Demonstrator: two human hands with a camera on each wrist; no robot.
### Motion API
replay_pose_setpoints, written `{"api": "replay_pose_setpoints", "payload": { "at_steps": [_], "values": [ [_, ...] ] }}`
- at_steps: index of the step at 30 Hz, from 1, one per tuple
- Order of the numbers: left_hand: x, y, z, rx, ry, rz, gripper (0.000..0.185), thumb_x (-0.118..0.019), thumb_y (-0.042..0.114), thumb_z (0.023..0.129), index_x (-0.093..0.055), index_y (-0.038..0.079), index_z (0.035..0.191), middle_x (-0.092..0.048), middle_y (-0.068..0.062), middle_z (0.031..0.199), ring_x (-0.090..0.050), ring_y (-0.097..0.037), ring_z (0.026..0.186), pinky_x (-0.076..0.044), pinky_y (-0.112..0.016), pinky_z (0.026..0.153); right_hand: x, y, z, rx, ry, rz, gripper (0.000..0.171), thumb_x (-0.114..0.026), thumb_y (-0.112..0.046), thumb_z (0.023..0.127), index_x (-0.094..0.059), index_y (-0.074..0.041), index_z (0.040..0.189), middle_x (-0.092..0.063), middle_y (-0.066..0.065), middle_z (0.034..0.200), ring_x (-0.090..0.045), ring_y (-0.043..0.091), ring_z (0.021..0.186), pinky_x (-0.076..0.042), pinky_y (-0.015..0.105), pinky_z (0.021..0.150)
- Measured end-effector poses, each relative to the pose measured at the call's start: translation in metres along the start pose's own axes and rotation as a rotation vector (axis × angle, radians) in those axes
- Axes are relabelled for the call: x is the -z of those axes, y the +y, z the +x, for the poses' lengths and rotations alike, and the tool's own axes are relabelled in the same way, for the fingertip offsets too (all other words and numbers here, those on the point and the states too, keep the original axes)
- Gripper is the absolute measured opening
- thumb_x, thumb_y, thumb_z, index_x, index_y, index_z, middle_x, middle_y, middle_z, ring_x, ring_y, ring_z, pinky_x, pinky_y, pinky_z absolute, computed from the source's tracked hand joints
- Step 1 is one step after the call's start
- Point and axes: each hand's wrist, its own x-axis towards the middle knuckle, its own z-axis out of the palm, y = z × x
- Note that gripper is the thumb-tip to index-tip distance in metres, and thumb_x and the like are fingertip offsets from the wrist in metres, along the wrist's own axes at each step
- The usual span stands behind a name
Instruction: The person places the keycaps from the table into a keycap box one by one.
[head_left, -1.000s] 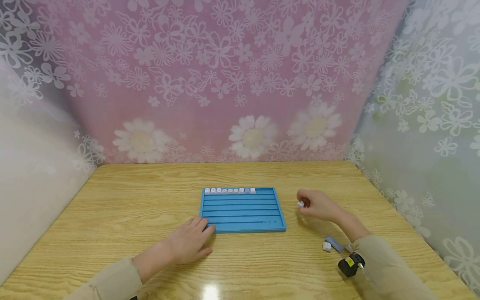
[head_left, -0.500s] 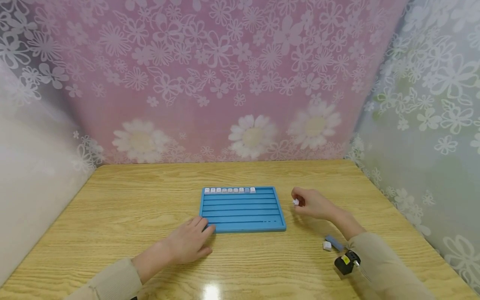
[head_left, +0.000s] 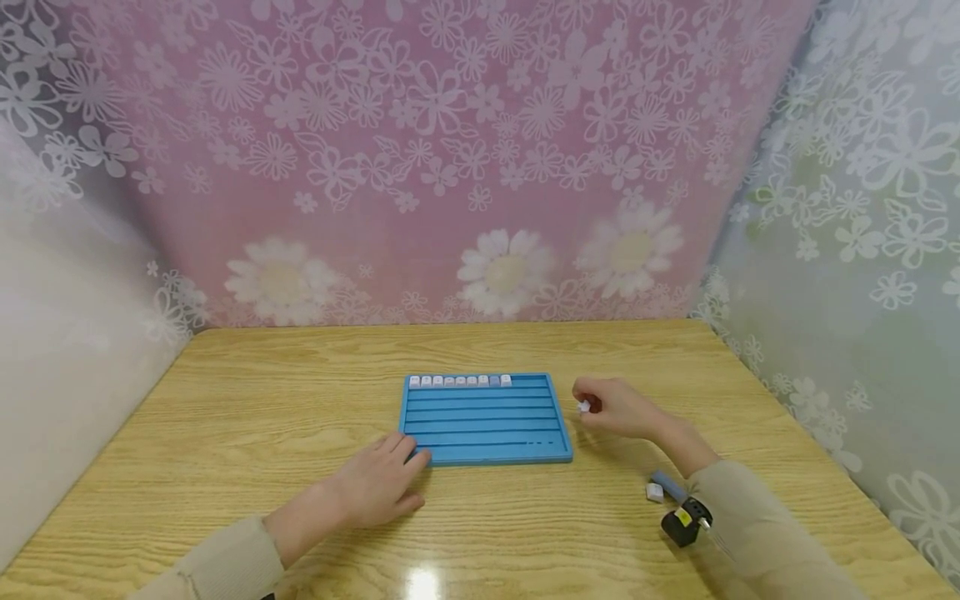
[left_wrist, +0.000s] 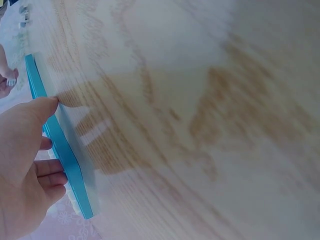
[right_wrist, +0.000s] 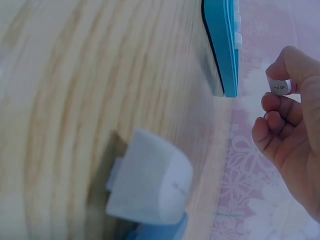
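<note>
A blue keycap tray (head_left: 480,414) with raised rows lies flat on the wooden table. Several white keycaps (head_left: 448,382) and a blue one (head_left: 494,381) line its back row from the left. On the tray's front left corner rests my left hand (head_left: 378,483), its fingers over the edge. Just right of the tray, my right hand (head_left: 622,407) pinches a white keycap (right_wrist: 278,86) between thumb and fingers, above the table. Dark marks show on that keycap in the right wrist view, too small to read surely.
Near my right forearm lie a loose white keycap (head_left: 655,492) and a long grey-blue keycap (head_left: 667,483), partly hidden by the black wrist camera (head_left: 684,522). Flowered curtains hang behind the table (head_left: 300,375) and at its sides.
My right hand has moved left toward the tray with the pinched keycap. The forearm now covers part of the loose pieces. My left hand and the tray have stayed put.
</note>
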Motion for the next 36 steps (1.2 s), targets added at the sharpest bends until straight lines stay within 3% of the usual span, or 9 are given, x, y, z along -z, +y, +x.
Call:
{"api": "replay_pose_setpoints", "payload": {
  "at_steps": [11,22,29,36],
  "values": [
    [-0.002,-0.001,0.0,-0.003,0.005,-0.004,0.05,-0.056,0.043,0.09,-0.05,0.005,0.121,-0.048,-0.007,0.104,-0.045,-0.02,0.096,-0.044,-0.034,0.085,-0.003,-0.006,0.012,0.028,-0.014,-0.007,0.015,-0.058,-0.006,0.088,-0.045,-0.012,0.084,-0.036,-0.008,0.064,-0.033,0.005,0.055,-0.031,0.025,0.052],
    [-0.003,-0.001,0.0,0.001,-0.001,0.001,0.05,-0.055,0.043,0.09,-0.049,0.005,0.122,-0.048,-0.008,0.105,-0.045,-0.021,0.097,-0.045,-0.034,0.086,-0.005,-0.017,0.024,-0.013,-0.046,0.002,0.014,-0.056,-0.006,0.085,-0.044,-0.013,0.081,-0.036,-0.006,0.064,-0.033,0.006,0.054,-0.03,0.024,0.051],
    [-0.004,-0.002,0.001,-0.004,0.002,0.023,0.05,-0.055,0.044,0.091,-0.049,0.004,0.122,-0.048,-0.008,0.105,-0.045,-0.021,0.097,-0.044,-0.033,0.087,-0.01,-0.016,0.033,-0.023,-0.053,-0.012,0.015,-0.058,-0.004,0.081,-0.048,-0.013,0.086,-0.042,-0.005,0.069,-0.04,0.009,0.06,-0.034,0.025,0.053],
    [-0.004,-0.002,0.001,-0.002,0.004,0.025,0.051,-0.055,0.044,0.09,-0.05,0.004,0.121,-0.048,-0.008,0.106,-0.046,-0.021,0.098,-0.044,-0.033,0.087,-0.013,-0.018,0.044,0.004,-0.062,-0.034,0.017,-0.058,-0.003,0.082,-0.057,-0.003,0.099,-0.047,-0.005,0.072,-0.042,0.01,0.063,-0.037,0.026,0.056]
  ]
}}
